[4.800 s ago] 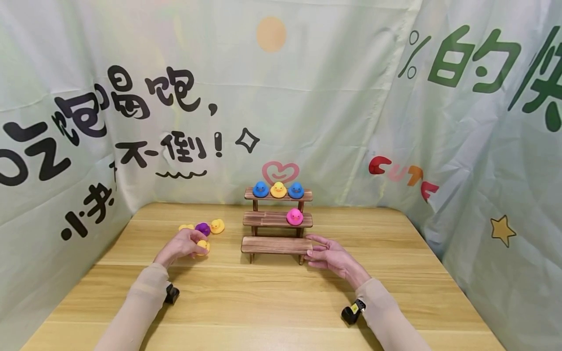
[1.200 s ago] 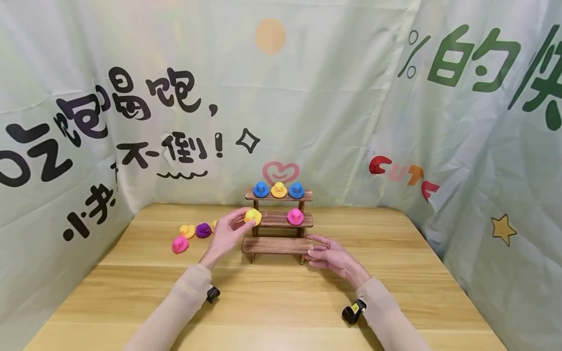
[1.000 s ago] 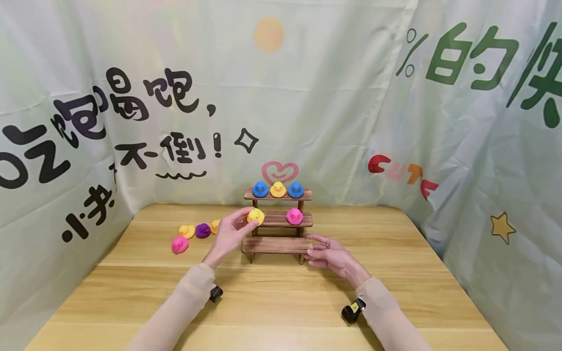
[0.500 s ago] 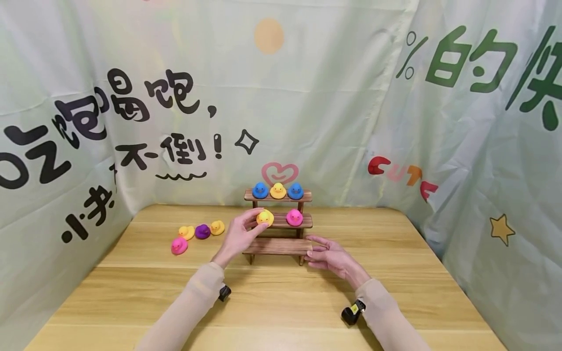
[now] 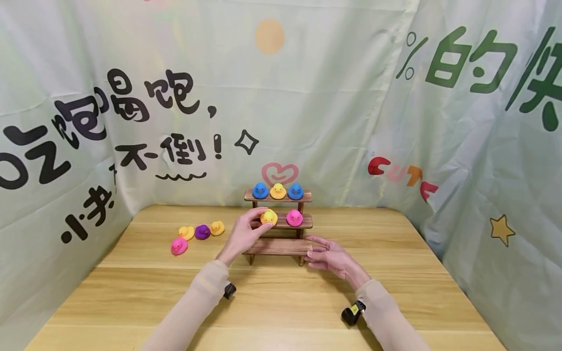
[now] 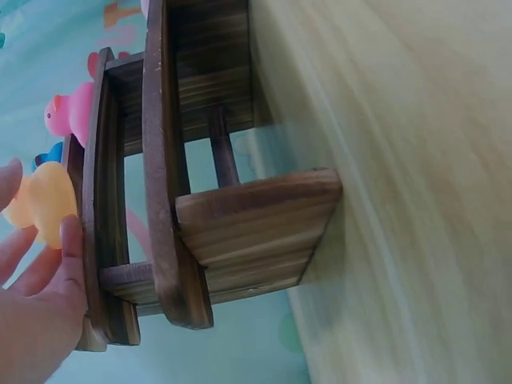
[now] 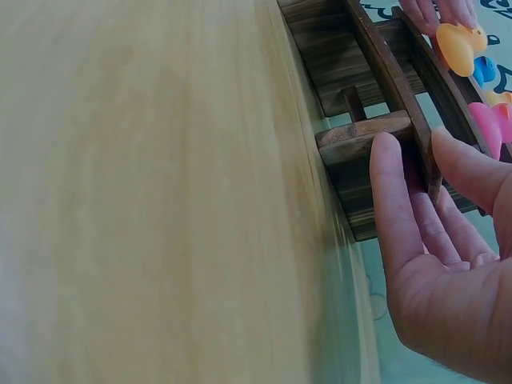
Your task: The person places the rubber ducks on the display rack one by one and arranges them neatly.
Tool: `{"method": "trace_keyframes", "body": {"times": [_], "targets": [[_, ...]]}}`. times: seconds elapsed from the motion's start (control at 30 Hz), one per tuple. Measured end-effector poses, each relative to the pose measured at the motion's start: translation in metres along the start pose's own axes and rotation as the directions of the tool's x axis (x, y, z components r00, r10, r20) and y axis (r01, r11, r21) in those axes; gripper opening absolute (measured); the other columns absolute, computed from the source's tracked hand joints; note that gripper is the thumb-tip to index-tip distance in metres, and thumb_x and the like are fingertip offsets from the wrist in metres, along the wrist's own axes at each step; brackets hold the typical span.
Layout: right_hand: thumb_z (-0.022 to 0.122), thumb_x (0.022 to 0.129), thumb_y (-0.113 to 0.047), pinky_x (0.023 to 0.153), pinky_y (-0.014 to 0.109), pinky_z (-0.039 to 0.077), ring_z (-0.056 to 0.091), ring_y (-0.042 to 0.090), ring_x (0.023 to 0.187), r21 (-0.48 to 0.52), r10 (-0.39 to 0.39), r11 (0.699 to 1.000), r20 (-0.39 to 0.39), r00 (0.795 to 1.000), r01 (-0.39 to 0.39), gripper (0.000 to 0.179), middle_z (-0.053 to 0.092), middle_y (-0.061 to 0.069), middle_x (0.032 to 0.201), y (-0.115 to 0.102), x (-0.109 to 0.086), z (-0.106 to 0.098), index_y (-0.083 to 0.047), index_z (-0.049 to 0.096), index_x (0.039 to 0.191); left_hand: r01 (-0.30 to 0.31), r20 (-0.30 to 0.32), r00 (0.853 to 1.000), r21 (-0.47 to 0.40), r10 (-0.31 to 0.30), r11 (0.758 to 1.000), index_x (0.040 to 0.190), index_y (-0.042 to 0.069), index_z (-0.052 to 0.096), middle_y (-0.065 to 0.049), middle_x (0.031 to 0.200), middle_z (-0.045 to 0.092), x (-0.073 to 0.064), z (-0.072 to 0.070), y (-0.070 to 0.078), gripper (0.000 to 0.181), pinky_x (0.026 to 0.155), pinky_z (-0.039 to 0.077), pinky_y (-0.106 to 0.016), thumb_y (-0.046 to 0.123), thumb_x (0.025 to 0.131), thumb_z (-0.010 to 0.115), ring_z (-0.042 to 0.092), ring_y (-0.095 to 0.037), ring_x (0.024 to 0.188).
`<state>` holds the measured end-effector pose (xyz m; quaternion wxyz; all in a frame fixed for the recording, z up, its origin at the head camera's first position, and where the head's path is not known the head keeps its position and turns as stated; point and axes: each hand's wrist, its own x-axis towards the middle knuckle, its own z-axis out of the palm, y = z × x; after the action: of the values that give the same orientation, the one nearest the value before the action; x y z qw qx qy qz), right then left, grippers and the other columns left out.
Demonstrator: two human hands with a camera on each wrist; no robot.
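Observation:
A yellow rubber duck (image 5: 269, 218) is pinched between the thumb and fingers of my left hand (image 5: 243, 235), over the left part of the middle step of a three-step wooden stand (image 5: 281, 246). In the left wrist view that duck (image 6: 53, 200) is right at the step's edge. A pink rubber duck (image 5: 294, 218) sits at the right of the same step. Two blue ducks, one of them on the left (image 5: 260, 191), flank a yellow duck (image 5: 278, 191) on the top step. My right hand (image 5: 332, 257) holds the right end of the bottom step, thumb (image 7: 468, 168) at its edge.
Left of the stand, on the wooden table (image 5: 281, 302), lie a pink duck (image 5: 179, 246), a yellow duck (image 5: 186, 233), a purple duck (image 5: 202, 231) and another yellow duck (image 5: 217, 228). A printed curtain (image 5: 325, 122) hangs behind the table and along both sides.
My left hand has picked up the yellow duck from the table at left, carried it to the middle step and slid rightward along it. My right hand has stayed at the stand.

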<state>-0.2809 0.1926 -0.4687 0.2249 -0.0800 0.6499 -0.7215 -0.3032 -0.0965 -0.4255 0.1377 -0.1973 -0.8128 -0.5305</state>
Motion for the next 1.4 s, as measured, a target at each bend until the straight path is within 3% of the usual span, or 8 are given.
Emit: {"method": "trace_keyframes", "body": {"times": [0.17, 0.43, 0.8, 1.4], "targets": [[0.061, 0.093, 0.001, 0.091, 0.039, 0.055, 0.067, 0.025, 0.105, 0.004, 0.006, 1.0, -0.008, 1.0, -0.006, 0.07, 0.058, 0.02, 0.127, 0.001, 0.0, 0.0, -0.002, 0.025, 0.153, 0.05, 0.03, 0.998, 0.06, -0.052, 0.997, 0.127, 0.016, 0.063, -0.005, 0.114, 0.067, 0.003, 0.003, 0.004, 0.041, 0.078, 0.053, -0.032, 0.027, 0.089, 0.074, 0.062, -0.017, 0.085], [0.063, 0.092, 0.0, 0.09, 0.039, 0.056, 0.068, 0.025, 0.103, 0.009, 0.004, 1.0, -0.014, 1.0, -0.004, 0.071, 0.058, 0.018, 0.124, 0.0, 0.0, -0.001, -0.001, 0.026, 0.153, 0.063, 0.081, 0.994, 0.178, -0.079, 0.982, 0.127, 0.014, 0.062, -0.004, 0.102, 0.066, 0.011, 0.007, 0.012, 0.041, 0.071, 0.048, -0.03, 0.03, 0.091, 0.071, 0.055, -0.015, 0.079], [0.064, 0.092, -0.001, 0.09, 0.039, 0.056, 0.068, 0.025, 0.104, 0.012, 0.006, 1.0, -0.008, 1.0, -0.006, 0.072, 0.06, 0.016, 0.121, 0.0, -0.001, -0.001, -0.001, 0.026, 0.153, 0.075, 0.09, 0.992, 0.187, -0.093, 0.979, 0.125, 0.014, 0.063, -0.004, 0.109, 0.068, 0.018, 0.01, 0.012, 0.037, 0.075, 0.05, -0.031, 0.029, 0.092, 0.069, 0.058, -0.015, 0.084], [0.062, 0.093, 0.0, 0.09, 0.037, 0.056, 0.067, 0.028, 0.108, 0.011, 0.014, 1.0, -0.013, 1.0, -0.014, 0.069, 0.059, 0.016, 0.121, 0.001, 0.001, 0.001, -0.002, 0.027, 0.153, 0.06, 0.07, 0.995, 0.2, -0.075, 0.978, 0.124, 0.014, 0.066, -0.001, 0.103, 0.069, 0.02, 0.013, 0.01, 0.037, 0.074, 0.05, -0.031, 0.03, 0.091, 0.071, 0.058, -0.014, 0.082]]}}
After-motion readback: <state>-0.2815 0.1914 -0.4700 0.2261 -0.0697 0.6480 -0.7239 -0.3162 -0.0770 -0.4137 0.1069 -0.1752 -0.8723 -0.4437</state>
